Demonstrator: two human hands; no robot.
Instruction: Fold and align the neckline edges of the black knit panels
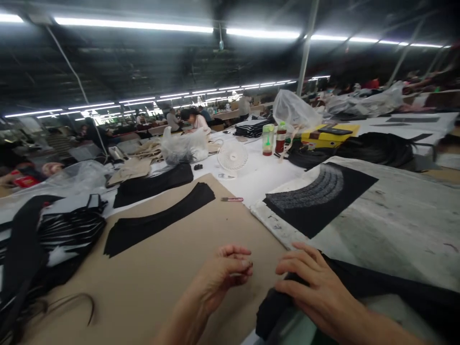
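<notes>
- The left hand (227, 272) hovered over the brown cardboard sheet (151, 282), fingers curled in to a narrow pinch against the thumb. Whether anything small sat in that pinch could not be determined.
- The right hand (313, 291) lay palm-down with fingers extended and spread, pressing on the black fabric piece (276, 311); it gripped nothing.
- The black fabric piece was bunched at the near table edge, just right of the cardboard sheet and partly under the right hand.
- A curved black strip (158, 218) lay flat on the cardboard sheet, well apart from both hands.
- A black panel with grey arced rows (319, 196) rested on the white padded board (395, 225), beyond the right hand.
- A small pink tool (232, 199) lay just past the cardboard's far edge.
- A white desk fan (233, 157) and two bottles (273, 140) stood farther back.
</notes>
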